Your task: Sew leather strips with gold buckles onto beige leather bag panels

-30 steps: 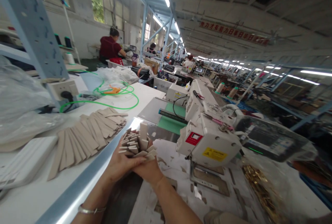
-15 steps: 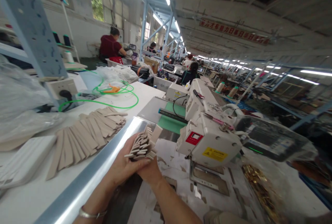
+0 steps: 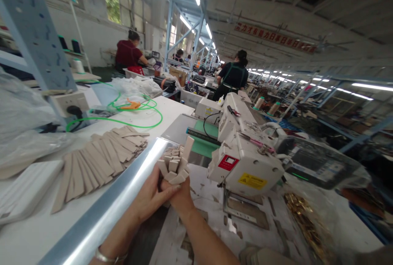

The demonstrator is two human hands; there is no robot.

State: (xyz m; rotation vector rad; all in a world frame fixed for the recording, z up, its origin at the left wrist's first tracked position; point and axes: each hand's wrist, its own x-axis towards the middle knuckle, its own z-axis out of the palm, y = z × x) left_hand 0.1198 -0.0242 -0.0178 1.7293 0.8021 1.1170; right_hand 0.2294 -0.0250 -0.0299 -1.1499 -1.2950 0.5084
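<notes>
Looking through the head view, I take the sewing machine as my landmark. The bundle of beige strips is up in front of the person, just left of the sewing machine's head and apart from it. The left hand is wrapped around the bundle's near left side, its thumb reaching over towards the right hand, which grips the lower right side; I can't see the fingers behind. The ends stick up unevenly, one strip standing well above the rest.

Farther left of the sewing machine, beyond the shiny metal edge, more strips lie fanned over the white table.

I'd judge each strip light, flat and fairly stiff, with some give, and not fragile. The dull surface looks grippy enough, but I see no tie around the bundle, so strips could slide past one another. I'd hold it low around its sides with both palms, squeezing evenly and leaving the top ends free to be tapped level.
</notes>
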